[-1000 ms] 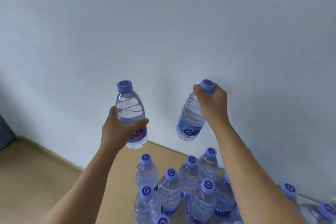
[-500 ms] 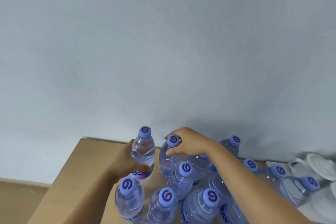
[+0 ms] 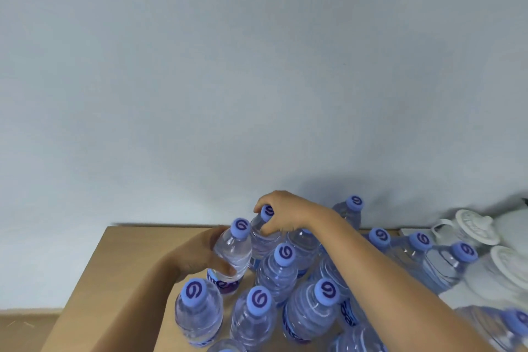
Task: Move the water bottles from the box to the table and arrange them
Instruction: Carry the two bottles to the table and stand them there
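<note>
pale blue-grey wall (image 3: 257, 80) rises behind a light wooden table (image 3: 120, 271) crowded with clear plastic water bottles with purple caps (image 3: 281, 274). left hand (image 3: 197, 258) wraps its fingers round the body of one upright bottle (image 3: 233, 254) at the group's left edge. right hand (image 3: 285, 216) pinches the neck of the neighbouring bottle (image 3: 264, 233), just under its cap. white lidded jars (image 3: 471, 227) stand at the right.

White lidded pots (image 3: 473, 227) sit at the right edge against a pale blue-grey wall (image 3: 228, 80).
</note>
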Demonstrator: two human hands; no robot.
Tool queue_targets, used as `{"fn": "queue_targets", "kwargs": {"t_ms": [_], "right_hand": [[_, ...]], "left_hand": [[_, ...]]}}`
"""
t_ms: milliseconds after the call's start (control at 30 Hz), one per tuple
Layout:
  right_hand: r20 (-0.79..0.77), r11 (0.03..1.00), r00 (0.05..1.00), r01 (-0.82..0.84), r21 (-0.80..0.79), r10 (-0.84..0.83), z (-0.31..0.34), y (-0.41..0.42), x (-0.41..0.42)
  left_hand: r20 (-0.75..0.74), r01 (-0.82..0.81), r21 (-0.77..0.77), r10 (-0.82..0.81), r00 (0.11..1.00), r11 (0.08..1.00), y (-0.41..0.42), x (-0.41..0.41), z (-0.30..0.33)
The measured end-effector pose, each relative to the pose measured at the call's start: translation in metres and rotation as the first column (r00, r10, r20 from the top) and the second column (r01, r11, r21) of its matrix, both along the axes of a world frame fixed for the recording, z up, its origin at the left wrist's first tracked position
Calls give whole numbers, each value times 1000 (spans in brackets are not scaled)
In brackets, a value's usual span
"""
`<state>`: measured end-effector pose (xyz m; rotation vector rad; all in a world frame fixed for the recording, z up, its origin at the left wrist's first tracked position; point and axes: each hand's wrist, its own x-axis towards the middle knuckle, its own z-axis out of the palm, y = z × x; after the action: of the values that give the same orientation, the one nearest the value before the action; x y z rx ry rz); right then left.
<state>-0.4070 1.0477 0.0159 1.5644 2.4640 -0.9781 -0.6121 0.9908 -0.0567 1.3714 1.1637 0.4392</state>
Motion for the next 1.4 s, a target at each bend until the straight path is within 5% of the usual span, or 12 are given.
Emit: {"fn": "queue_targets", "kwargs": {"t_ms": [333, 533, 700, 900, 1133, 1400], "right_hand": [[-225, 967, 964, 182, 178, -140, 23, -50, 38], [-325, 893, 903, 371, 255, -283, 47, -128, 119], [-332, 789, 826, 548, 279, -456, 53, -235, 213], [-367, 526, 587, 809, 262, -721, 27, -405, 330], [-177, 197, 260, 930, 309, -949, -3, -592, 427], [-96, -64, -41, 965, 255, -995, -29, -696, 499]], "left_hand": [[-190, -162, 33, 165, 968, 986, -23, 5, 53], [-170, -263, 410, 357, 918, 873, -47, 85, 129], [-170, -8, 463, 98, 981, 887, -117, 223, 145], [-285, 289, 524, -154, 946, 801, -230, 378, 113], [-360, 615, 478, -498, 788, 627, -359, 521, 85], [-376, 760, 487, -683, 627, 430, -438, 653, 74]]}}
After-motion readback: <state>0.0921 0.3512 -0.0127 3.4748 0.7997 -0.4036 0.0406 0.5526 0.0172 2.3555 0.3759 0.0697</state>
